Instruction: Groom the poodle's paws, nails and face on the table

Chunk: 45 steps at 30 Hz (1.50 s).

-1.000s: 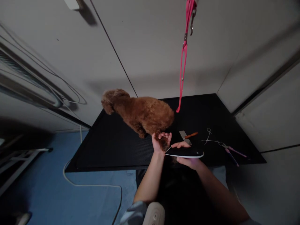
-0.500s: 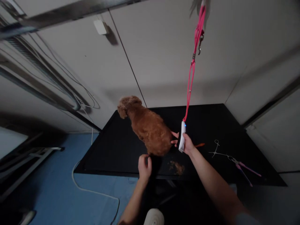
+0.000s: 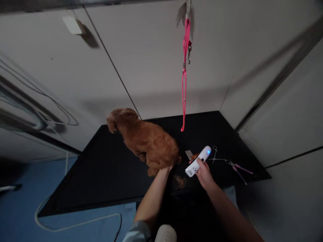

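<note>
Black worktop (image 3: 106,174) carries a soft, wriggly brown dog (image 3: 148,144) mid-left; your left hand (image 3: 165,168) reaches under its rump, grip hidden. Your right hand (image 3: 203,173) clasps the light, rigid clipper (image 3: 198,161) round its body.

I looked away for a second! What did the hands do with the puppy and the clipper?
The left hand moved from the table edge up under the dog's rear. The right hand drew the white clipper back from the dog and tilted it. It kept its grip on the clipper. The dog stayed on the black table; the pink leash, scissors and fur clump remain.
</note>
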{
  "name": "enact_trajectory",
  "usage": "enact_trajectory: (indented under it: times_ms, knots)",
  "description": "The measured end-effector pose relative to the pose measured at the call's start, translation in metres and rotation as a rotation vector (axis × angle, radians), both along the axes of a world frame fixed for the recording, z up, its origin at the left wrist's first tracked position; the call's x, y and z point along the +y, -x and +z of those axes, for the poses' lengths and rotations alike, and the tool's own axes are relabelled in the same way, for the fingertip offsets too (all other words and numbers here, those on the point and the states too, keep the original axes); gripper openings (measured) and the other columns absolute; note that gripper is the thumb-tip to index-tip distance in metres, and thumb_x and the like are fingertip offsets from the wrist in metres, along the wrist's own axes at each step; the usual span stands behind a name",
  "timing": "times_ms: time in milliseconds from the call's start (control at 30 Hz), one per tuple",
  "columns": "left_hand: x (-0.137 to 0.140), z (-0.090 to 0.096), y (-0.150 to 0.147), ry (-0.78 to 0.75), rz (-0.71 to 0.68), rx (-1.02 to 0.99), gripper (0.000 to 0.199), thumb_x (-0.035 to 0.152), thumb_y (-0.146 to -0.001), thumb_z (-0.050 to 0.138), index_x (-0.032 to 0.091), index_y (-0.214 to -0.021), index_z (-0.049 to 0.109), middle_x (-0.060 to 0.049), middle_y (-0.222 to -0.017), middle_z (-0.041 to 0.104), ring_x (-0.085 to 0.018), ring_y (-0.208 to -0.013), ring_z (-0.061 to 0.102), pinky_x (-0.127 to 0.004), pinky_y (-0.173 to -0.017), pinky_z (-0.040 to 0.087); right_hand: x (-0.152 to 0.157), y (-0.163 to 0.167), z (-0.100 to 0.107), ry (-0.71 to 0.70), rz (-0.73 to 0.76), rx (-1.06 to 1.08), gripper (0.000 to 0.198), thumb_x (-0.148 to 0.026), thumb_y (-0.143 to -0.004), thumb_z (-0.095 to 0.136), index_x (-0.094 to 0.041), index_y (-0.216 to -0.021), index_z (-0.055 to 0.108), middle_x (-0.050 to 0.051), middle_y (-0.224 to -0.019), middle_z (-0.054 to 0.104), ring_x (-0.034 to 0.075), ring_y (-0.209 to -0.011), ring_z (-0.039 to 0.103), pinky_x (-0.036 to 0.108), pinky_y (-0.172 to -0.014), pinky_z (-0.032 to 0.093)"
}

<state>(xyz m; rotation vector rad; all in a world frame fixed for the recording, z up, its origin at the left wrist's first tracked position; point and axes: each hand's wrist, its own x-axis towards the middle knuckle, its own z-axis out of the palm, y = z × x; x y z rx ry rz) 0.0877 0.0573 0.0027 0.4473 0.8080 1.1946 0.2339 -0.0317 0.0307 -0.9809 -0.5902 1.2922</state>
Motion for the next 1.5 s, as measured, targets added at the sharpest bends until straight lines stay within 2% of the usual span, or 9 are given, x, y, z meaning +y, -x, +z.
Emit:
enact_trajectory:
  times_ms: [100, 200, 300, 400, 700, 900, 1200, 1367, 1500]
  knots:
    - [-0.005, 0.000, -0.009, 0.032, -0.236, -0.013, 0.037, 0.036, -0.089, 0.049, 0.015, -0.062, 0.059, -0.002, -0.050, 0.052, -0.016, -0.050, 0.055, -0.033, -0.058, 0.050, -0.031, -0.025, -0.015, -0.058, 0.019, -0.010, 0.036, -0.046, -0.070, 0.066, -0.021, -0.094, 0.059, 0.005, -0.081, 0.070, 0.018, -0.059, 0.061, 0.028, -0.047, 0.043]
    - [-0.015, 0.012, -0.012, -0.057, -0.491, -0.082, 0.047, 0.044, -0.089, 0.045, 0.016, -0.053, 0.055, -0.001, -0.036, 0.039, -0.017, -0.042, 0.050, -0.040, -0.064, 0.050, -0.058, -0.038, -0.022, -0.063, 0.010, -0.196, 0.032, -0.035, -0.070, 0.067, -0.022, -0.097, 0.057, 0.006, -0.089, 0.071, 0.018, -0.061, 0.061, 0.033, -0.053, 0.048]
    - [-0.026, 0.027, -0.016, -0.095, -0.613, -0.196, 0.055, 0.054, -0.089, 0.039, 0.019, -0.047, 0.046, 0.004, -0.033, 0.027, -0.010, -0.033, 0.034, -0.038, -0.060, 0.048, -0.080, -0.037, -0.019, -0.106, -0.118, -0.437, 0.032, -0.025, -0.070, 0.066, -0.024, -0.098, 0.051, 0.005, -0.101, 0.069, 0.023, -0.088, 0.064, 0.040, -0.074, 0.053]
    - [-0.038, 0.033, -0.025, 0.020, -0.477, -0.296, 0.054, 0.053, -0.089, 0.042, 0.019, -0.048, 0.038, 0.007, -0.037, 0.022, -0.006, -0.034, 0.025, -0.033, -0.057, 0.045, -0.097, -0.026, -0.014, -0.230, -0.177, -0.549, 0.035, -0.019, -0.068, 0.065, -0.026, -0.099, 0.050, 0.006, -0.110, 0.065, 0.026, -0.105, 0.061, 0.044, -0.090, 0.050]
    - [-0.065, 0.047, -0.045, 0.118, -0.094, -0.471, 0.044, 0.041, -0.093, 0.042, 0.019, -0.055, 0.043, 0.008, -0.043, 0.026, -0.006, -0.039, 0.025, -0.033, -0.070, 0.047, -0.111, -0.007, -0.005, -0.384, -0.284, -0.709, 0.038, -0.017, -0.061, 0.072, -0.027, -0.090, 0.050, 0.007, -0.112, 0.065, 0.028, -0.096, 0.064, 0.044, -0.083, 0.049]
    - [-0.075, 0.063, -0.041, 0.159, -0.079, -0.638, 0.046, 0.032, -0.099, 0.027, 0.017, -0.059, 0.046, 0.008, -0.045, 0.032, -0.005, -0.039, 0.034, -0.026, -0.066, 0.047, -0.117, -0.008, 0.017, -0.391, -0.132, -0.704, 0.032, -0.018, -0.074, 0.066, -0.026, -0.099, 0.048, 0.008, -0.122, 0.060, 0.025, -0.105, 0.061, 0.042, -0.085, 0.051]
    - [-0.081, 0.073, -0.039, 0.198, -0.092, -0.682, 0.038, 0.021, -0.097, 0.031, 0.017, -0.063, 0.048, 0.009, -0.046, 0.034, -0.005, -0.040, 0.040, -0.028, -0.068, 0.049, -0.097, -0.012, -0.003, -0.482, -0.105, -0.554, 0.033, -0.020, -0.075, 0.064, -0.026, -0.100, 0.043, 0.009, -0.123, 0.058, 0.027, -0.113, 0.057, 0.047, -0.092, 0.048]
    - [-0.081, 0.076, -0.033, 0.207, -0.118, -0.714, 0.033, 0.015, -0.095, 0.032, 0.016, -0.067, 0.049, 0.008, -0.047, 0.037, -0.005, -0.041, 0.043, -0.024, -0.064, 0.049, -0.089, -0.008, -0.015, -0.501, 0.000, -0.330, 0.035, -0.032, -0.079, 0.062, -0.029, -0.107, 0.043, 0.008, -0.128, 0.054, 0.020, -0.085, 0.065, 0.038, -0.073, 0.055]
    - [-0.081, 0.074, -0.033, 0.251, -0.138, -0.742, 0.034, 0.019, -0.096, 0.031, 0.016, -0.067, 0.048, 0.008, -0.046, 0.037, -0.005, -0.039, 0.044, -0.021, -0.058, 0.047, -0.080, 0.001, -0.026, -0.477, -0.014, -0.221, 0.033, -0.041, -0.082, 0.056, -0.029, -0.110, 0.042, 0.008, -0.118, 0.061, 0.020, -0.080, 0.066, 0.036, -0.067, 0.055]
